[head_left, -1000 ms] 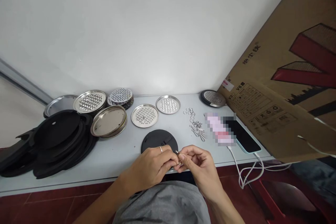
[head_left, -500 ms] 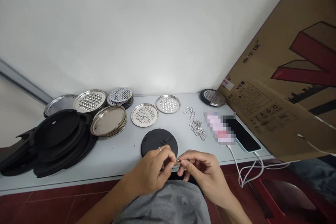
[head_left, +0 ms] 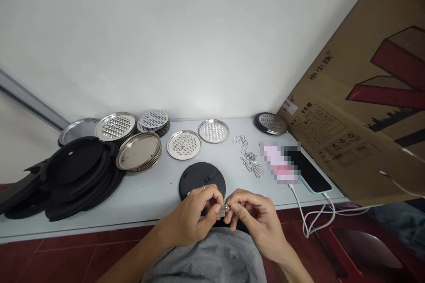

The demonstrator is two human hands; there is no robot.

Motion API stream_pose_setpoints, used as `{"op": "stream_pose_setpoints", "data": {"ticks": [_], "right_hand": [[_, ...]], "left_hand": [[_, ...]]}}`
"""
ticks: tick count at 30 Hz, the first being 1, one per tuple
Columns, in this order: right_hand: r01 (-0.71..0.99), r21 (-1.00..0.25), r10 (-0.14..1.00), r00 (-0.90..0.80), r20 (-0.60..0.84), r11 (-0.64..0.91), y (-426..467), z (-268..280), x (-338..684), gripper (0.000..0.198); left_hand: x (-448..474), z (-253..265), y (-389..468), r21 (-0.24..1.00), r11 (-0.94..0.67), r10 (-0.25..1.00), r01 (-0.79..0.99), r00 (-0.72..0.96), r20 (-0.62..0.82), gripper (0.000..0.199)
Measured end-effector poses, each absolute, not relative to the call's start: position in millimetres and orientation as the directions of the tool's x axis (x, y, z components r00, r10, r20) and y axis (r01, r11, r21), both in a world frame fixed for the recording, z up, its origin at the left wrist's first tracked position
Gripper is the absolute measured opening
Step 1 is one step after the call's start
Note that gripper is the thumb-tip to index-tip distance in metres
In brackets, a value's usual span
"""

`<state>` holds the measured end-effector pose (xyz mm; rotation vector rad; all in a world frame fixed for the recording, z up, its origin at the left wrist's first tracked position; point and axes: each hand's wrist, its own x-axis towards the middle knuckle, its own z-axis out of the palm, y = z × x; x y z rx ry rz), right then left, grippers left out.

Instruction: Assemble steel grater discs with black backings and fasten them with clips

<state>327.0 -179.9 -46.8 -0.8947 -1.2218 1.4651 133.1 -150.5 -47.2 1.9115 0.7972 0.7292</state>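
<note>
My left hand (head_left: 195,212) and my right hand (head_left: 254,216) meet at the table's front edge, above my lap. Between their fingertips is a small shiny metal part (head_left: 226,208), rounded like a ring; its full shape is hidden. Both hands pinch it with thumb and forefinger. Just behind my left hand lies a flat black round disc (head_left: 202,176), partly covered by the fingers. Beyond and to the right, loose metal rings (head_left: 241,140) and wire clips (head_left: 251,164) lie in a small scatter on the table.
Round metal grater plates (head_left: 184,145) lie at the back, with a stack of plain metal discs (head_left: 138,152) beside them. Black plastic pieces (head_left: 75,163) pile up at the left. Two phones, one dark-screened (head_left: 310,170), with white cables and a large cardboard box (head_left: 345,110) occupy the right.
The metal part has turned slightly between my fingertips and shows more of its shiny surface. Both hands stay in nearly the same place, and the view has shifted a little.
</note>
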Motion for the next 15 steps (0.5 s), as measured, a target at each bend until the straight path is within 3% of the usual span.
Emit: {"op": "stream_pose_setpoints", "data": {"ticks": [11,15], "right_hand": [[-0.120,-0.983,0.962,-0.220,0.160,0.136,-181.2,-53.1,330.0,0.016],[-0.125,-0.985,0.955,-0.256,0.151,0.123,-181.3,-51.7,328.5,0.016]], "left_hand": [[132.5,-50.6,-144.3,0.991,-0.120,0.720,0.065,0.693,0.042,0.024],[131.7,-49.5,-142.5,0.989,-0.135,0.725,0.065,0.686,0.054,0.023]]}}
